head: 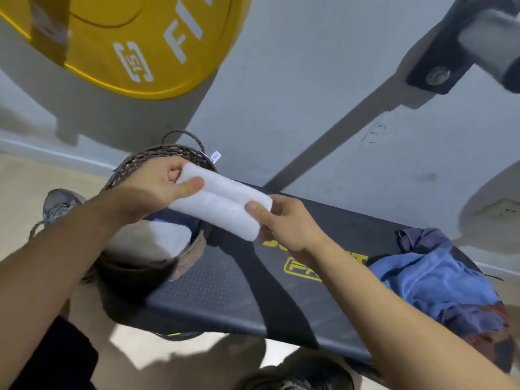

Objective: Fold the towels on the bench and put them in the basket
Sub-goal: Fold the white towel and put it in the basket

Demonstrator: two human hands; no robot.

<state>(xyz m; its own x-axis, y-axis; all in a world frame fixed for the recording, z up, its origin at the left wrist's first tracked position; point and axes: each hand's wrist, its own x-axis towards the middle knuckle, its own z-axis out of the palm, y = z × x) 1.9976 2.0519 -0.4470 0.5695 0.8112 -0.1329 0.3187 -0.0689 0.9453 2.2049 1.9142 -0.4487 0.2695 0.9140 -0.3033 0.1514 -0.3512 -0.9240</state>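
Observation:
A folded white towel (222, 202) hangs in the air above the left end of the black bench (225, 288). My left hand (157, 187) grips its left end, thumb on top. My right hand (284, 220) pinches its right end. Below my left forearm stands a woven brown basket (191, 251), with a white towel (166, 240) lying inside it. Crumpled blue towels (433, 280) lie in a heap on the bench's right end.
A yellow weight plate (135, 40) on a grey stand fills the upper left. A grey rack bar (332, 136) slants across behind the bench. A grey shoe (59, 204) sits on the floor left of the basket.

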